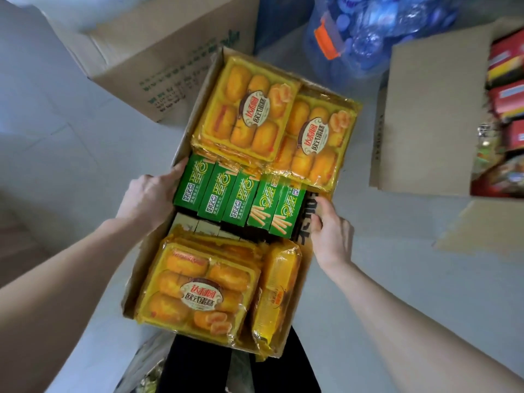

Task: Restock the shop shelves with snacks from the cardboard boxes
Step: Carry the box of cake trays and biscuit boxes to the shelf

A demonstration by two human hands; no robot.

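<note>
A single head-worn wide-angle camera looked steeply down from close above an open cardboard box (181, 154) of snacks, both forearms reaching in from the lower edge.

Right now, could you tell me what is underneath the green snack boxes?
Pale box tops peek out just below the green snack boxes in the cardboard box; anything deeper is covered.

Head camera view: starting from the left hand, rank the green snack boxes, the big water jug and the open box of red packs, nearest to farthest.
1. Green snack boxes: touching the left hand, mid-carton.
2. Water jug: on the floor beyond the carton, upper middle.
3. Open box of red packs: far right edge.
</note>
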